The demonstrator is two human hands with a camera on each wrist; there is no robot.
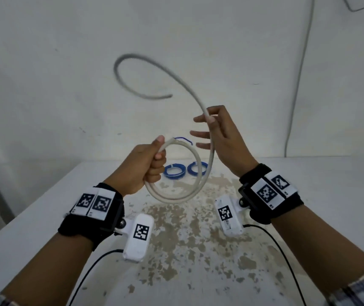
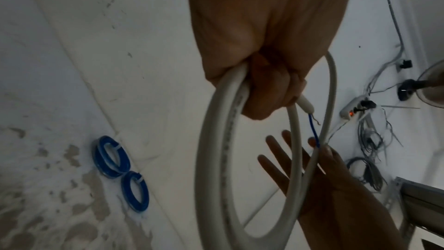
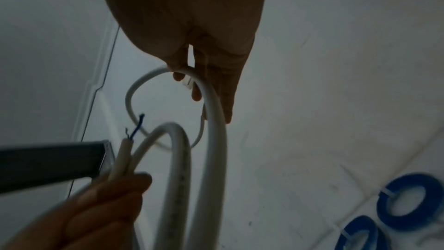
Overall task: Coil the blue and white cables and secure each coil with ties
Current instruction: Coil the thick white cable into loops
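Observation:
My left hand [image 1: 152,164] grips a thick white cable [image 1: 176,198] in a fist, holding one loop above the table [image 1: 44,217]. The cable's cut end, with a thin blue inner wire [image 2: 313,130], sticks out past the left fingers. Higher and to the right, my right hand [image 1: 218,129] pinches the same cable between thumb and forefinger, its other fingers spread straight. Beyond that pinch the free length curls up, blurred, in front of the wall. Two blue coils [image 1: 174,171] [image 1: 198,168], each with a white tie, lie side by side on the table behind the loop.
The white tabletop has worn, flaked patches in the middle and ends at a white wall. A grey wire [image 1: 297,85] runs down the wall at the right. In the left wrist view a power strip [image 2: 355,107] and tangled cables lie on the floor.

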